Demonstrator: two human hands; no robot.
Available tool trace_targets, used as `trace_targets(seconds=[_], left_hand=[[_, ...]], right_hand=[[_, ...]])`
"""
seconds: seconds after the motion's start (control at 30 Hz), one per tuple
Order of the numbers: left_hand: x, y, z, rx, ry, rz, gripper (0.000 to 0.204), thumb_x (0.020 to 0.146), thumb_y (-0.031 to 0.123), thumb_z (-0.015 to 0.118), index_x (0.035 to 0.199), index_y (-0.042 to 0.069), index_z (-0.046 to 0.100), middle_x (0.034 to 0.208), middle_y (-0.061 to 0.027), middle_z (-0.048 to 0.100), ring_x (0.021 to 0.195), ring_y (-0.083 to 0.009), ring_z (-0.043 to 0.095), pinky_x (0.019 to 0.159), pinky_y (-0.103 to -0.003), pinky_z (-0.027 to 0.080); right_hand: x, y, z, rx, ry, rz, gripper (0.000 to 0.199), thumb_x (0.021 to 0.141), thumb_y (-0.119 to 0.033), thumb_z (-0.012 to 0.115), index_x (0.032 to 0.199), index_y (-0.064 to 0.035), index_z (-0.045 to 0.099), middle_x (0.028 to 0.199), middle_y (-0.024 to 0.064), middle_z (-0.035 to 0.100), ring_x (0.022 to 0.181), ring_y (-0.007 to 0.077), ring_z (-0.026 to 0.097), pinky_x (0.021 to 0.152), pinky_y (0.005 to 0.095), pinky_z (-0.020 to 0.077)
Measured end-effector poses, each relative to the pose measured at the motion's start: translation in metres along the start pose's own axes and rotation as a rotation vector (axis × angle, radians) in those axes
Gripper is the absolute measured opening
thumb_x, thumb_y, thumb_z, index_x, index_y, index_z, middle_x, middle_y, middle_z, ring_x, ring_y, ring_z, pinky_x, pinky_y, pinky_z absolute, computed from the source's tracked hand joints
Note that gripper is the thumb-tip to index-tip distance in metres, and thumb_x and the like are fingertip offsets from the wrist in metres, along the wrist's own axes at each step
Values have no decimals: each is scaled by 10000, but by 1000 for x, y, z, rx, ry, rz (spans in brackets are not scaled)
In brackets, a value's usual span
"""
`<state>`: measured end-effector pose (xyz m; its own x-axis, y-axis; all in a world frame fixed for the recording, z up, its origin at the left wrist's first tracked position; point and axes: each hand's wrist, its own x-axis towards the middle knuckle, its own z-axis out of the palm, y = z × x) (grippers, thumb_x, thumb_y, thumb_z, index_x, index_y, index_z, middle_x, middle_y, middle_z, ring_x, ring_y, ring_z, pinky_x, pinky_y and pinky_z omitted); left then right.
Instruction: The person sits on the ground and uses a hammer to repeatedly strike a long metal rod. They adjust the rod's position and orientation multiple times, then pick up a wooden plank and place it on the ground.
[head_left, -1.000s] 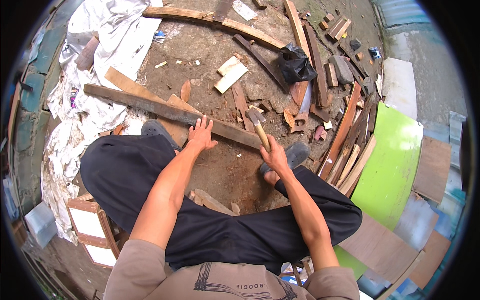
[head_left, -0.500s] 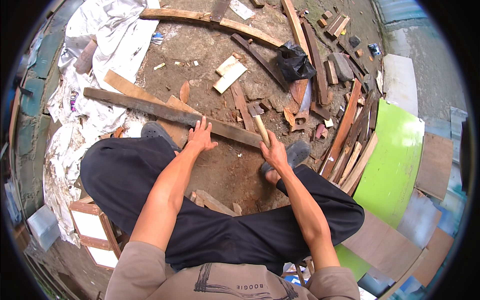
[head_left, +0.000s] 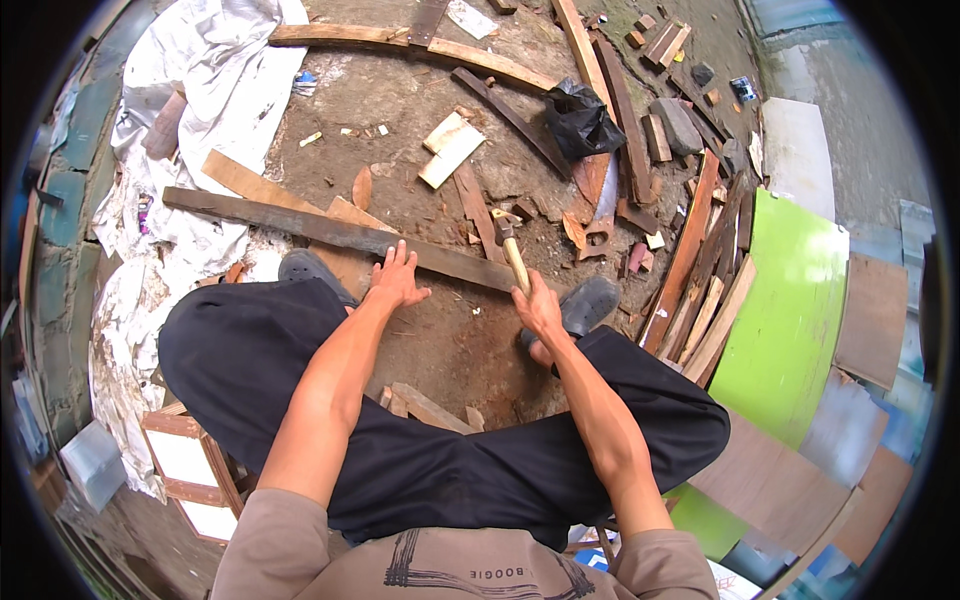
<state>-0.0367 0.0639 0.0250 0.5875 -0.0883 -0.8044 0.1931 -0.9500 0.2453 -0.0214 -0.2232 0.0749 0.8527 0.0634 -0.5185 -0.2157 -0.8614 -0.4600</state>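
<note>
Within right fingers, a hammer

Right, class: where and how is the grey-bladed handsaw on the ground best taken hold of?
Probably by the brown, seemingly wooden handle of the grey-bladed handsaw, coming from the near side: that end is the nearer one and lies uncovered, while the flat metal blade runs away toward the crumpled black plastic bag.

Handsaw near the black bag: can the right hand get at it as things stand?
Probably not: the right hand is wrapped around the hammer. Otherwise the way looks free; nothing appears to cover the handsaw grip.
</note>
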Motion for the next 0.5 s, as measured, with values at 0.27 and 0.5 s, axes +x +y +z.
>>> trace_targets(seconds=[0.27,0.5], left_hand=[[2,2,-1,4,-3,-8,963,839,543,641,1550,111,156,1627,-120,-6,1494,-314,74,1166,-515,235],[5,3,-2,-2,-8,22,979,832,571,634,1551,109,156,1626,-126,5,1496,-312,64,1164,-524,235]], right_hand=[[-14,9,11,156,58,-118,454,894,-264,610,1285,-88,460,939,322,646,926,512,613,803,541,487],[13,13,16,-34,-69,-71,444,875,-257,620,1247,-68,468,965,315,642,971,496,606,825,545,475]])
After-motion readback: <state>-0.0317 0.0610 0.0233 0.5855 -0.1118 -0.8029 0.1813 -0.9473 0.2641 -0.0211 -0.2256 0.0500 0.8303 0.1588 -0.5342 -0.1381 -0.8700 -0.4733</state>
